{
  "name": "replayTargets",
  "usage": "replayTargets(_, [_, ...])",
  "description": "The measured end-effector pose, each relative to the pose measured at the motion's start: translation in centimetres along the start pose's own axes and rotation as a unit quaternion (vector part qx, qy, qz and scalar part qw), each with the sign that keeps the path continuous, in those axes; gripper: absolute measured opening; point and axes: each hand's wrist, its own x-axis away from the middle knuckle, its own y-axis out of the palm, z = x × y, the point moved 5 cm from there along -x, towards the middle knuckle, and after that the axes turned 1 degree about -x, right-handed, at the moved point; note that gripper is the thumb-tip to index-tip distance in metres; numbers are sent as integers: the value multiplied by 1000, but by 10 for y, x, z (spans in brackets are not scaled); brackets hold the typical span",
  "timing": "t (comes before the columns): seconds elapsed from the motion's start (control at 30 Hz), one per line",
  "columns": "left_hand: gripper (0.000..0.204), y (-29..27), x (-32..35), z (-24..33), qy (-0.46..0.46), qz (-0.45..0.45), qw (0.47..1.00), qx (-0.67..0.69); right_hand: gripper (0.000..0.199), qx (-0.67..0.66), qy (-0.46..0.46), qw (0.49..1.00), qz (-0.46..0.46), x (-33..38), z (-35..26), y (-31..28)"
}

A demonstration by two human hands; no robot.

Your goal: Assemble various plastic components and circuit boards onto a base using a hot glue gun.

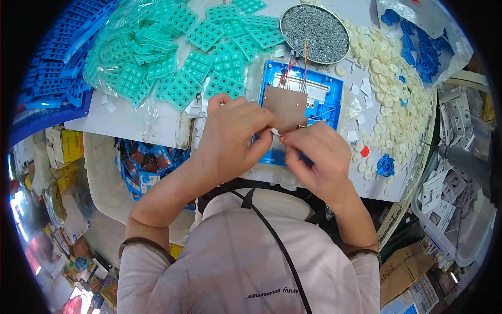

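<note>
A blue plastic casing [337, 99] lies open in front of me near the table's front edge. Over it sits a brown circuit board [285, 107], with thin red and yellow wires [305, 57] rising past its far edge. My left hand [235, 128] is closed at the board's near left corner, its fingertips pinched on a small white piece [275, 132]. Close beside it, my right hand [321, 154] is closed in a pinch at the board's near edge. What its fingertips hold is too small to name. Both hands partly cover the casing's near side.
Green rubber keypads [198, 65] are heaped at the far left. A round tray of small screws [315, 34] stands behind the casing. Cream plastic discs [389, 99] spread over the right side. A bin of blue assembled units [149, 162] sits below the table's left edge.
</note>
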Motion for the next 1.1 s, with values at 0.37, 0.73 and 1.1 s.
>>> replayTargets(0.37, [17,-1,-11,-17,-148,-212,921,292,24,65,-152,986,-34,-2,-7,8])
replayTargets(0.73, [20,0,-11,-12,-87,-201,960,172,28,98,-175,977,-71,4,1,11])
replayTargets(1.1, [21,6,12,4,13,-59,998,32,23,143,-150,974,-85,4,2,11])
